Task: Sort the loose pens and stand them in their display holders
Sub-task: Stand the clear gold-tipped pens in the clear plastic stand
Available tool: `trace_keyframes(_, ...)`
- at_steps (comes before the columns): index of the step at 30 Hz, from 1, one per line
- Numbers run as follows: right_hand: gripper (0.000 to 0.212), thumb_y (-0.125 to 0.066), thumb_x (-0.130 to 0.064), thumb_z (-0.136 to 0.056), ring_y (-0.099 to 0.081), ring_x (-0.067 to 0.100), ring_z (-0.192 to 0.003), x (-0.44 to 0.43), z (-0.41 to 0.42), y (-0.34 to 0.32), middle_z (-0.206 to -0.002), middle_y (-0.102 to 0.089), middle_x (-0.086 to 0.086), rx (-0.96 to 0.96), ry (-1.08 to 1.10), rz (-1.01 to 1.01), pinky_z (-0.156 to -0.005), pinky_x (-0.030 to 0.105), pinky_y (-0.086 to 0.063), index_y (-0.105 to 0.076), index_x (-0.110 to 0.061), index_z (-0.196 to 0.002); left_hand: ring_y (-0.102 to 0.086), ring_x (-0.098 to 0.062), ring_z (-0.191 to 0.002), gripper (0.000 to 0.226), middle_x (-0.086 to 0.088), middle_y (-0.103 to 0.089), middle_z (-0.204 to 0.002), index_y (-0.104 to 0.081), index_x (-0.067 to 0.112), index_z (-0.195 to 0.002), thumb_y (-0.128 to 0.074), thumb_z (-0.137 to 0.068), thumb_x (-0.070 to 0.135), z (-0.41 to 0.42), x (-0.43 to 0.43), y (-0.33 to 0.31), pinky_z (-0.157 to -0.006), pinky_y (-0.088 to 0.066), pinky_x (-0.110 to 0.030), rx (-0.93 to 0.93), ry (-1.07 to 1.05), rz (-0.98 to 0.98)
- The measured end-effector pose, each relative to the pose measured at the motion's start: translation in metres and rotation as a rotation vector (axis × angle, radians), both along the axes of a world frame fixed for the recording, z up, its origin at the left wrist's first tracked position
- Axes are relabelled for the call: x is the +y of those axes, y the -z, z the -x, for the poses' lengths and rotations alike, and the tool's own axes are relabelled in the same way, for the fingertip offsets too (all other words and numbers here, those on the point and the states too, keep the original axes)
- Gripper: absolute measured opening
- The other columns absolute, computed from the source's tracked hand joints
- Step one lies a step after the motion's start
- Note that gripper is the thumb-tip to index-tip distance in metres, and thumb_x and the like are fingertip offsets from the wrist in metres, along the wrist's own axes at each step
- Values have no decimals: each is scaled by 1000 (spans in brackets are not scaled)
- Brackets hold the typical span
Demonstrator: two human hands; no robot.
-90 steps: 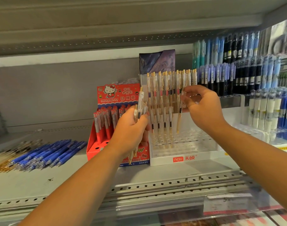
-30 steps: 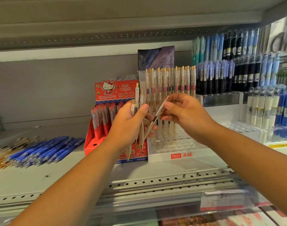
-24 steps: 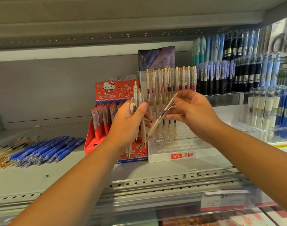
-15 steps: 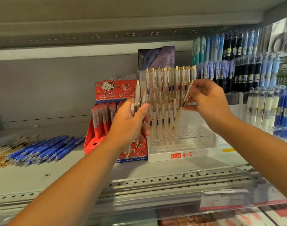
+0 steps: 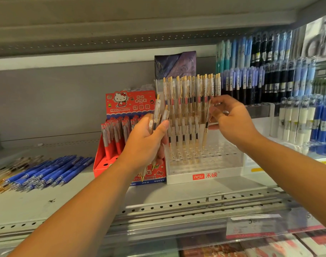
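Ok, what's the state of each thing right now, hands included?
left hand: grips bundle of pens, upright.
right hand: pinches single pen, tip down at the holder; seating unclear.
clear holder: partly filled, front holes free.
red box: red pens standing in it.
blue pens: lying loose on the shelf.

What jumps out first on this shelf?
The left hand grips a bunch of clear gold-trimmed pens at centre; the right hand pinches a single pen over the clear plastic holder with a white base. A red Hello Kitty box stands left of it, loose blue pens farther left.
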State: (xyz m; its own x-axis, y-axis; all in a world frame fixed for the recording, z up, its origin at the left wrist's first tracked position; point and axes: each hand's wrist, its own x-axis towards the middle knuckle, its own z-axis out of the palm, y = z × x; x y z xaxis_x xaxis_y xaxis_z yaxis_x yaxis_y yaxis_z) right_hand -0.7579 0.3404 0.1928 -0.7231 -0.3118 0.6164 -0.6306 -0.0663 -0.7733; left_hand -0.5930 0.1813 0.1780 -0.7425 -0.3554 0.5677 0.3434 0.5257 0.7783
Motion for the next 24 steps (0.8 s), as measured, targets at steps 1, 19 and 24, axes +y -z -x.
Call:
trace_keyframes(1, 15, -55, -13, -99, -68, 18, -80, -1, 0, 1, -96, -65, 2, -11, -15, -33, -58, 26, -60, -59, -21, -111, -54, -18, -46, 5, 0, -61, -64, -55, 31, -102, -49, -102, 32, 0, 0, 0, -40, -50, -28, -2, 4, 1)
trace_keyframes(19, 28, -65, -15, -93, -59, 5, -80, 0, -1, 11, -106, -70, -2, 226, 210, -328, -73, 15, -46, -69, -18, -121, -60, -19, -43, 9, 1, -65, -58, -55, 24, -93, -53, -101, 28, -2, 2, -1, -40, -50, -25, -46, -22, 72)
trace_keyframes(24, 36, -62, -24, -93, -54, 12, -96, -3, -26, 9, -110, -50, -6, 454, 369, -270, -87, 29, -48, -61, -20, -128, -59, -17, -42, 7, 2, -65, -58, -56, 24, -94, -54, -100, 26, -2, 1, 0, -41, -51, -26, -44, -24, 93)
